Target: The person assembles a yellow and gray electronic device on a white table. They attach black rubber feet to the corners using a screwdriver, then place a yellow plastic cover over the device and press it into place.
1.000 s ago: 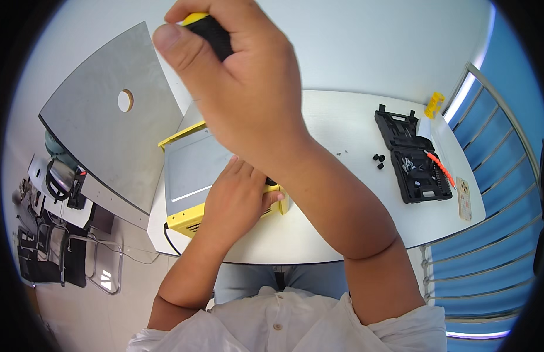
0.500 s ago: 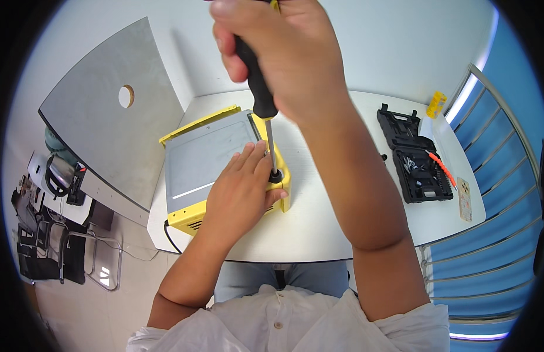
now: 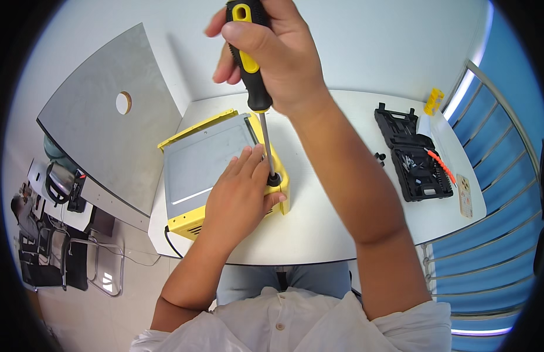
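A yellow appliance with a grey metal panel [image 3: 204,170] lies on the table, panel side up. My right hand [image 3: 289,64] is closed around the black and yellow handle of a screwdriver [image 3: 261,97], raised above the appliance. The shaft slants down to a round black foot [image 3: 274,179] at the near right corner of the appliance; the tip is hidden inside it. My left hand [image 3: 237,193] lies flat on the panel and the yellow rim beside that foot, fingers stretched out and thumb apart.
On the right of the white table [image 3: 319,217] stand an opened black tool case [image 3: 421,176], an orange flexible shaft [image 3: 439,164], a phone [image 3: 465,196] and a yellow object [image 3: 434,101]. Small black parts [image 3: 380,158] lie beside the case. A grey board [image 3: 96,117] rises at left.
My right hand has turned on the screwdriver and moved slightly left; its thumb now lies along the handle and the yellow grip shows. My left hand stays on the appliance.
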Demonstrator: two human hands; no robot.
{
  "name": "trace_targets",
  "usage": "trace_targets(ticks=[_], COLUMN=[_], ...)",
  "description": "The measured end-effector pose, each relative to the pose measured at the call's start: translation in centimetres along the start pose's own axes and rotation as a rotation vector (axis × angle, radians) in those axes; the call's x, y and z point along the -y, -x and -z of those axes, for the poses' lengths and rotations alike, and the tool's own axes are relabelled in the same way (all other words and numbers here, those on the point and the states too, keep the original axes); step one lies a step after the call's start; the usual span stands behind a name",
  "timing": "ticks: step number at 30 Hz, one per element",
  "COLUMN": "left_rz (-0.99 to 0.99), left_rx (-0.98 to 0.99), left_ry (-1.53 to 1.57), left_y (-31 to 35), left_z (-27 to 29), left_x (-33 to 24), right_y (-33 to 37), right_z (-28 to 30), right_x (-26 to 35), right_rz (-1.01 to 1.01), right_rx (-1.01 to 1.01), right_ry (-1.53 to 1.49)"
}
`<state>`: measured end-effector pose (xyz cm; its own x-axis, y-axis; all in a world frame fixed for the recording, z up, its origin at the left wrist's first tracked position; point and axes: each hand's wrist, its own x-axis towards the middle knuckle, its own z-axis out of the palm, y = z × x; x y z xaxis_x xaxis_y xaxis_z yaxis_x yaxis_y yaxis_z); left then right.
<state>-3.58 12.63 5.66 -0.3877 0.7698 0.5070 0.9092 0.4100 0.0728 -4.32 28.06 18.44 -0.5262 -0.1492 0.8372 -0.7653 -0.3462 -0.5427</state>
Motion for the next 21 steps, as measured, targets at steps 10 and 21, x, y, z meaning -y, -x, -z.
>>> trace_targets(ticks=[10, 21], left_rz=[0.093, 0.031], left_rx=[0.145, 0.034], left_ry=[0.065, 0.04], left_y=[-0.2, 0.0], left_z=[1.0, -0.1], left_x=[-0.3, -0.2], right_y=[1.6, 1.6], right_z=[-5.7, -2.0], right_x=[1.0, 1.3], right_rz=[0.384, 0.026], right_rx=[-0.295, -0.228], right_ry=[0.781, 0.398])
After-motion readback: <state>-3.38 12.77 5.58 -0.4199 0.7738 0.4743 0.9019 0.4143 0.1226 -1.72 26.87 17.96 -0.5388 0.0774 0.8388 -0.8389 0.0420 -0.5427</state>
